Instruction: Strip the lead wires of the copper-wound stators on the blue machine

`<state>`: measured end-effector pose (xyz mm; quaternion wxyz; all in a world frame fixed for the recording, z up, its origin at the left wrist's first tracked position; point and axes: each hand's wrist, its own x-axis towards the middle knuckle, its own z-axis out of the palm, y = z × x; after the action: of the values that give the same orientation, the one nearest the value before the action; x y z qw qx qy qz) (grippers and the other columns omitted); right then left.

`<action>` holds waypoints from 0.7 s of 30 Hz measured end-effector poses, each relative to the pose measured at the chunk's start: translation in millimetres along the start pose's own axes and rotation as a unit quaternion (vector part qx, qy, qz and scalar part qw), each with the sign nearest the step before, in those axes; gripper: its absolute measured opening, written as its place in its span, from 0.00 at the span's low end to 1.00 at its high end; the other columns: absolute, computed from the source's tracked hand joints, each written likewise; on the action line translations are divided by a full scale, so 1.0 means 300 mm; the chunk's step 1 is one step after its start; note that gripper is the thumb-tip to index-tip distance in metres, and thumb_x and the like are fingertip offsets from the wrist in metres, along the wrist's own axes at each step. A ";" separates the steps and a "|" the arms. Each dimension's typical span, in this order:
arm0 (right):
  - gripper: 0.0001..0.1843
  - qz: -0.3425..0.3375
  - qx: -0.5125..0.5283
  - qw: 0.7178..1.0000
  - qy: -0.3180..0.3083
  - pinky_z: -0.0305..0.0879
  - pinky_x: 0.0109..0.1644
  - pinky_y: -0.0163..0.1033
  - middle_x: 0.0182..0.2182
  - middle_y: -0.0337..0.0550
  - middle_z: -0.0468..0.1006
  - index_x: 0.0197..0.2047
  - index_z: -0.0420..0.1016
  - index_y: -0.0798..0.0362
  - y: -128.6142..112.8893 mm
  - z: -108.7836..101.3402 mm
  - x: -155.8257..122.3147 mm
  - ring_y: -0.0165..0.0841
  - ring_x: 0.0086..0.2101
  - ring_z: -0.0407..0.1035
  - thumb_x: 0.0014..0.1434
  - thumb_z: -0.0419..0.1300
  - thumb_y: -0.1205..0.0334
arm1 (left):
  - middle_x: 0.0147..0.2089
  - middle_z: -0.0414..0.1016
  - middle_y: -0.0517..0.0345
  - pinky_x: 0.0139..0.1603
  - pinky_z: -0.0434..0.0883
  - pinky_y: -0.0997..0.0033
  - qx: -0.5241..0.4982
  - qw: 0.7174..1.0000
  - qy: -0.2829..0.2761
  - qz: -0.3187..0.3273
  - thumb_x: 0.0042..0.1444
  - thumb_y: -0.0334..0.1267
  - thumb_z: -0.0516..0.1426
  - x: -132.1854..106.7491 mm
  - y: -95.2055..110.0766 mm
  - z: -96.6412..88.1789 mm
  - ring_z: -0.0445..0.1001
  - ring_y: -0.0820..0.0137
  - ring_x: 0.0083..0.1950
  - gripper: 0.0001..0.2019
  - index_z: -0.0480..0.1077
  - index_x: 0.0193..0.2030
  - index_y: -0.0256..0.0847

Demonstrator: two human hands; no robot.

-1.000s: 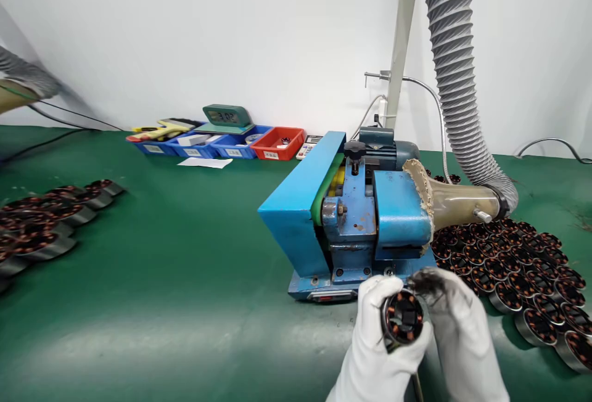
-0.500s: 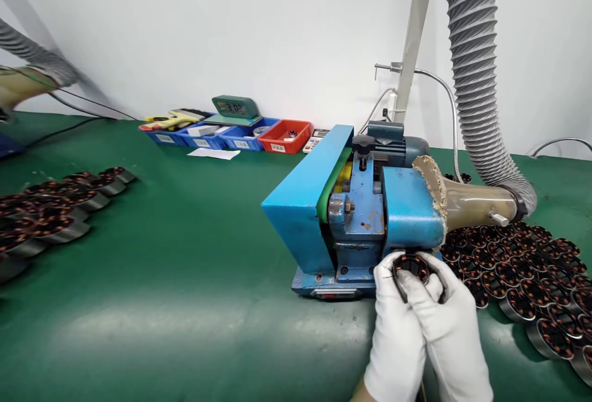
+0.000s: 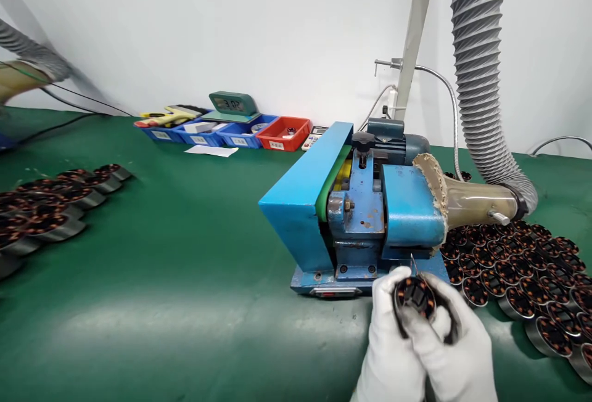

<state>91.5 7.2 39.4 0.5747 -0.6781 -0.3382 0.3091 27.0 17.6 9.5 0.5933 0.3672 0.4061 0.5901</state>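
Both my hands wear white gloves and are closed round a motor stator (image 3: 416, 296), a short round part with a black core and copper windings. My left hand (image 3: 391, 334) grips its left side. My right hand (image 3: 456, 346) wraps the right side, its darkened thumb lying over the near face. Thin wire leads (image 3: 412, 263) stick up from the far edge of the part. The stator is held in front of a blue belt sander (image 3: 365, 223), just short of its hood. Its underside is hidden by the gloves.
More stators (image 3: 515, 272) crowd the green bench to the right; another group (image 3: 50, 211) lies at the left. A ribbed grey hose (image 3: 478, 75) joins the sander's hood. Along the wall stand blue bins (image 3: 203, 137), a red bin (image 3: 284, 134) and a digital clock (image 3: 232, 103).
My hands have drawn the stator back toward me, away from the sander's hood. Its wire leads now show. The camera view has shifted slightly.
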 end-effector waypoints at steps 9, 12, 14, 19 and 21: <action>0.22 0.023 0.047 0.999 0.008 0.77 0.38 0.42 0.33 0.50 0.85 0.36 0.81 0.56 0.018 0.038 0.061 0.44 0.34 0.80 0.35 0.72 0.56 | 0.44 0.73 0.53 0.44 0.75 0.62 -0.035 0.999 0.026 -0.026 0.46 0.41 0.65 0.055 -0.019 0.040 0.77 0.64 0.43 0.21 0.65 0.47 0.45; 0.22 0.041 0.033 0.999 -0.008 0.77 0.36 0.41 0.30 0.49 0.85 0.35 0.81 0.56 -0.008 0.040 0.086 0.44 0.31 0.79 0.34 0.73 0.55 | 0.43 0.74 0.54 0.42 0.76 0.65 -0.052 0.996 0.047 -0.050 0.46 0.41 0.65 0.063 -0.010 0.075 0.78 0.66 0.40 0.21 0.65 0.46 0.46; 0.22 0.050 0.032 0.998 -0.007 0.77 0.36 0.42 0.29 0.49 0.85 0.34 0.81 0.56 -0.024 0.036 0.092 0.44 0.31 0.79 0.34 0.72 0.55 | 0.44 0.75 0.54 0.42 0.76 0.65 -0.051 0.996 0.056 -0.055 0.46 0.41 0.65 0.058 -0.002 0.086 0.78 0.66 0.39 0.22 0.64 0.47 0.46; 0.21 0.052 0.028 0.998 -0.006 0.76 0.38 0.42 0.30 0.48 0.85 0.35 0.80 0.55 -0.059 0.031 0.095 0.43 0.32 0.79 0.37 0.70 0.52 | 0.41 0.76 0.56 0.42 0.76 0.65 -0.038 0.995 0.066 -0.067 0.46 0.39 0.65 0.062 0.026 0.112 0.78 0.66 0.37 0.22 0.65 0.47 0.47; 0.22 0.030 0.015 0.999 -0.019 0.75 0.40 0.43 0.32 0.48 0.85 0.36 0.80 0.55 -0.056 0.025 0.085 0.43 0.34 0.78 0.39 0.70 0.51 | 0.40 0.75 0.56 0.40 0.76 0.65 -0.053 0.993 0.063 -0.079 0.46 0.39 0.64 0.061 0.033 0.113 0.78 0.67 0.35 0.20 0.65 0.46 0.47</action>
<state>98.4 34.0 54.1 0.5688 -0.6729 -0.3237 0.3446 53.5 37.7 31.1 0.6301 0.2640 0.4386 0.5838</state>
